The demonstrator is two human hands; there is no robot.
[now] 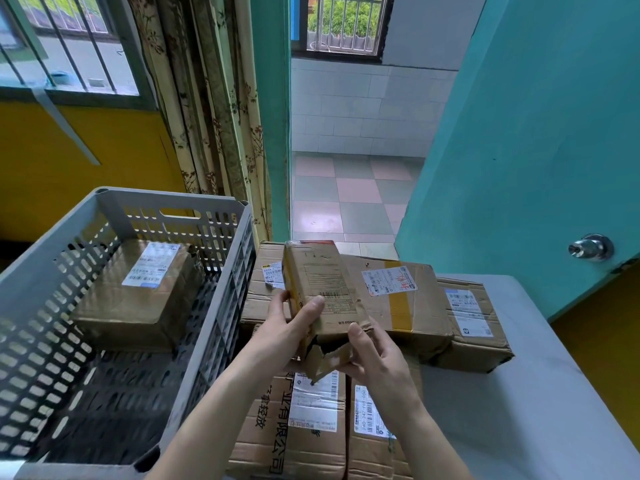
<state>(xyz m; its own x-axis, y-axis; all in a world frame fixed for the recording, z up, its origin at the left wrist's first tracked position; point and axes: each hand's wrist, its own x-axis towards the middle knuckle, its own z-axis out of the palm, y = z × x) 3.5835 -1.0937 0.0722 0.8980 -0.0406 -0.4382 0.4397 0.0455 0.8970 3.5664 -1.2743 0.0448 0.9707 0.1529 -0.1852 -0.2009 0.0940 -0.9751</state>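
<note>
Both hands hold a small parcel [322,289] above the other parcels [398,299] piled along the left edge of the worktop [519,410]. The left hand [284,327] curls round its left side, thumb on the printed face, and the right hand [377,362] wraps its fingers under the torn near end. This looks like the lifting step of sorting; next the parcel likely needs carrying left over the rim of the grey crate [166,202], just beside that edge, and setting down near the boxed parcel [138,292] inside.
</note>
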